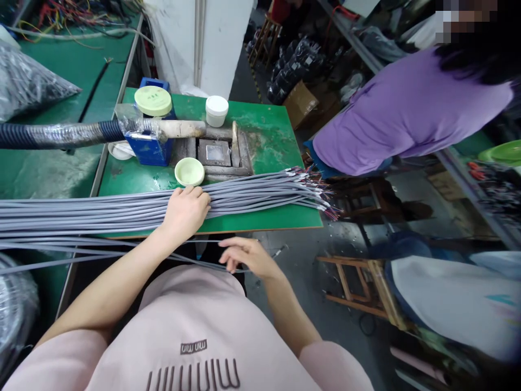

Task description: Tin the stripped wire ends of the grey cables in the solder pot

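A thick bundle of grey cables [252, 191] lies lengthwise across the green bench, its stripped ends with thin coloured wires [325, 198] fanned out at the right. My left hand [187, 212] rests on the middle of this bundle, fingers curled down over the cables. Several loose grey cables [101, 251] hang off the front edge towards my lap. Over them is my right hand [248, 255], fingers bent but apart; one cable runs just below its fingertips, and I see no firm hold on it.
Behind the bundle stand a pale green bowl [189, 172], a white lidded tub [216, 111] and a soldering pot [214, 152]. A ribbed hose [61, 136] ends above a blue holder [148, 149]. At right are a person in purple [407, 108] and a wooden stool [358, 282].
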Motion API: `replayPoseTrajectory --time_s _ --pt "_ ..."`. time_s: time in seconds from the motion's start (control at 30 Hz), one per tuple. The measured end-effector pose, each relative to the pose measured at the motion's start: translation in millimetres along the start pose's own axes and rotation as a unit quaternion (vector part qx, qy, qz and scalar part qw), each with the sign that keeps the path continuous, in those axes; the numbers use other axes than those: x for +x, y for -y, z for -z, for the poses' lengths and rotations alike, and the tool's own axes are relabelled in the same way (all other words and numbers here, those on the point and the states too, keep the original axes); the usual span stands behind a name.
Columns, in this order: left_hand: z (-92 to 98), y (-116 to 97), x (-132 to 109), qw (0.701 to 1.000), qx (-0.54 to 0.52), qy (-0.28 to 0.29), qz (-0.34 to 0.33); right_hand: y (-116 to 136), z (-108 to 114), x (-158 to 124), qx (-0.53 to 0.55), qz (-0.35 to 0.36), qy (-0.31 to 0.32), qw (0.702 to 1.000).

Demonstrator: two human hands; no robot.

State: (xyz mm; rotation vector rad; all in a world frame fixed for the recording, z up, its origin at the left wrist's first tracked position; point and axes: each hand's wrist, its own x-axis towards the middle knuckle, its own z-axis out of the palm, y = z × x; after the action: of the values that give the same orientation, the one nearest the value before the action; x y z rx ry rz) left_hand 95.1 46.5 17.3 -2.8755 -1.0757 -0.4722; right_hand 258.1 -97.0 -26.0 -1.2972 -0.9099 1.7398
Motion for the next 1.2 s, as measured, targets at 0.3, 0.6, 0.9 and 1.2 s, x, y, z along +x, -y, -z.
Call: replayPoseTrajectory --time_s 0.3,0.6,0.9,1.2 --pt "59.9 2 3 0.931 -0.356 0.060 0.042 62 4 40 0.366 0.210 -0.099 0.901" --pt "33.0 -18 -35 0.850 -0.487 0.200 -0.003 49 27 -37 -0.068 0.409 -0.326 0.850" --pt "12.7 -25 -31 0.618 -0.738 0.016 0.272 18 -10 -31 -0.463 0.185 -0.042 0.866" --pt "-2.6 -33 -39 0.534 -0.797 0.046 0.280 38 -19 -13 -0.367 0.194 -0.056 0.908"
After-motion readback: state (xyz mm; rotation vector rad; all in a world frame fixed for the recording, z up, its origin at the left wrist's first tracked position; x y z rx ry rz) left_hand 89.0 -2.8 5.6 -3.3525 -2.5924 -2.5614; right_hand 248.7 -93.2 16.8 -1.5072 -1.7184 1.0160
